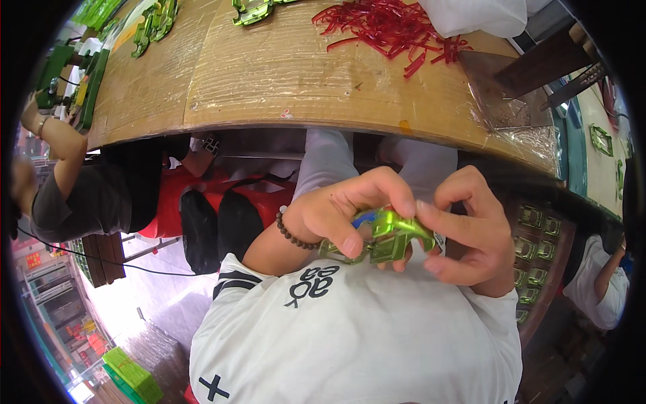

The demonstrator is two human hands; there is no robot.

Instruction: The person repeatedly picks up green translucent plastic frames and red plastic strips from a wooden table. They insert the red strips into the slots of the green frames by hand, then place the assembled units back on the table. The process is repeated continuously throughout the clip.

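A shiny, light-green plastic part (pixel 390 244) with openings in it is held up in front of my chest, above my lap. My left hand (pixel 336 210) grips its left side, thumb in front and fingers curled over the top and beneath. Something blue (pixel 365 218) shows between that hand and the part; its kind is hidden. On the other end, the fingers of my right hand (pixel 474 232) are bent and pinched at the edge. A small pale piece with dark marks (pixel 439 241) shows beside the right fingertips.
A film-covered table (pixel 269 81) carries a heap of red plastic strips (pixel 387 27), a white bag (pixel 481 15) and green parts (pixel 155 25). Rows of green parts lie on a tray (pixel 562 259) at right. Co-workers sit at left (pixel 84 209) and right (pixel 595 276).
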